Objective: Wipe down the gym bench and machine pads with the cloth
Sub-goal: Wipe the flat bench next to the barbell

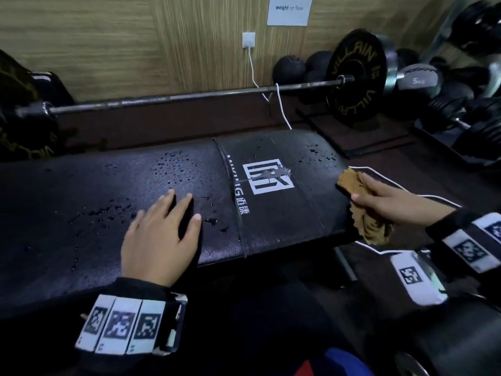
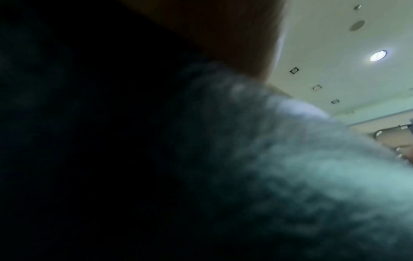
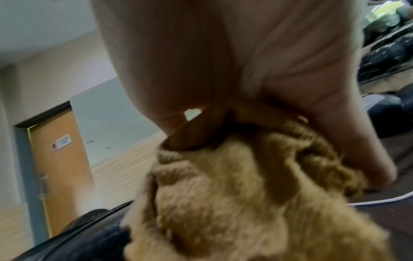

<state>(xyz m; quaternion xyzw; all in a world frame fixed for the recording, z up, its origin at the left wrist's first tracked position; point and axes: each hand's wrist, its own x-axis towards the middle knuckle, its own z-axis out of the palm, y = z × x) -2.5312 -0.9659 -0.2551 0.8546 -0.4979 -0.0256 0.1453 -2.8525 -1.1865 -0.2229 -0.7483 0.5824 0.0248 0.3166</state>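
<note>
The black padded bench (image 1: 113,213) runs across the head view, its surface beaded with droplets (image 1: 173,164) on both sides of a white printed logo (image 1: 268,176). The left hand (image 1: 162,234) lies flat on the bench to the left of the logo, fingers straight and spread, holding nothing. The right hand (image 1: 385,198) grips a tan cloth (image 1: 357,202) at the bench's right end, just past the logo; the bunched cloth touches the pad's edge there, and part of it hangs down below the hand. From the right wrist view the cloth (image 3: 234,203) fills the lower frame, pinched between thumb and fingers (image 3: 335,141). The left wrist view is mostly dark and blurred, showing only ceiling lights. Behind the bench a barbell (image 1: 189,97) with a black plate (image 1: 355,77) lies along a wood-panelled wall, and a white cable (image 1: 282,109) trails from a wall socket (image 1: 249,40) down toward the bench.
</note>
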